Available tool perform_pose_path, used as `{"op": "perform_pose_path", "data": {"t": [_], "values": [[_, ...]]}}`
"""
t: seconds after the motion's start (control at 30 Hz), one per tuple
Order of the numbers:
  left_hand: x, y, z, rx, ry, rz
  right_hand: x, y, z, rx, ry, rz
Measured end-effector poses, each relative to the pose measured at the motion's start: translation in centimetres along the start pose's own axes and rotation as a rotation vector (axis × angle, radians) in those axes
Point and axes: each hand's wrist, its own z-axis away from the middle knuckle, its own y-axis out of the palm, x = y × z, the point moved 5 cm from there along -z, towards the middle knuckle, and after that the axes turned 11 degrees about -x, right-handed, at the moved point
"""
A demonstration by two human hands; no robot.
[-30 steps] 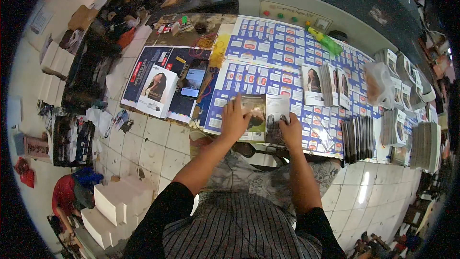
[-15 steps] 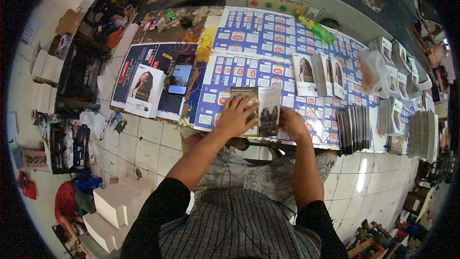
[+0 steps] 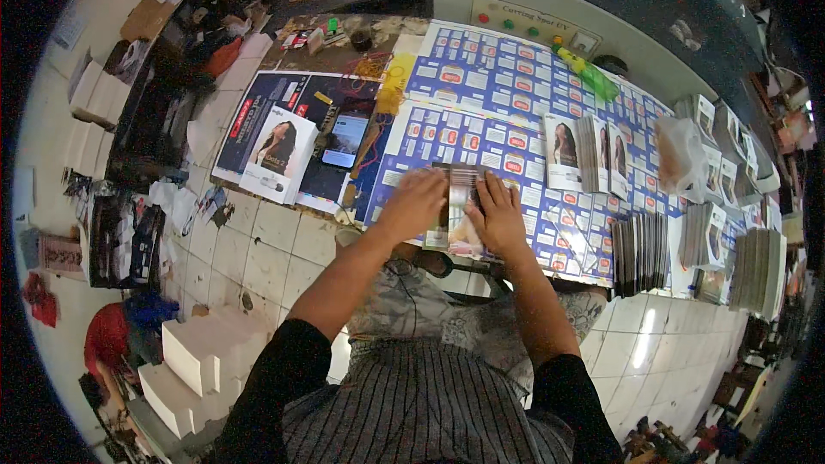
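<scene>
A printed leaflet point(image 3: 464, 228), partly folded into a narrow panel, lies on the table at its near edge, between my hands. My right hand point(image 3: 501, 219) presses on its right side, fingers apart and stretched out flat. At the leaflet's left edge is my left hand point(image 3: 418, 204), its fingers smeared by motion. Beneath the leaflet are blue and white printed sheets point(image 3: 404, 142). A stack of white leaflets with a portrait point(image 3: 279, 155) lies to the left, beside a phone with a lit screen point(image 3: 345, 139).
Folded leaflets point(image 3: 564, 155) stand in bundles to the right, with a dark row of them point(image 3: 640, 253) at the table edge. Further off are a green bottle point(image 3: 593, 82) and a clear plastic bag point(image 3: 681, 155). Someone in red point(image 3: 105, 339) bends at lower left, near white paper stacks point(image 3: 189, 352).
My right hand has moved from the leaflet's right edge onto it, its fingers now flat. The leaflet has become narrower. My left hand has slid to its left edge. The view has shifted slightly.
</scene>
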Motion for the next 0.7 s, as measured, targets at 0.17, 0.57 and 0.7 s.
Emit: {"op": "perform_pose_path", "data": {"t": [0.17,0.57,0.7], "values": [[3.3,-1.1,2.0,-0.019,-0.042,0.002,1.3,0.3,-0.9,-0.019,-0.020,0.003],[4.7,0.3,2.5,0.064,-0.199,0.226,4.7,2.0,-2.2,0.048,-0.071,0.025],[4.2,0.2,2.4,0.083,-0.083,0.088,4.4,2.2,-2.2,0.032,-0.055,0.023]]}}
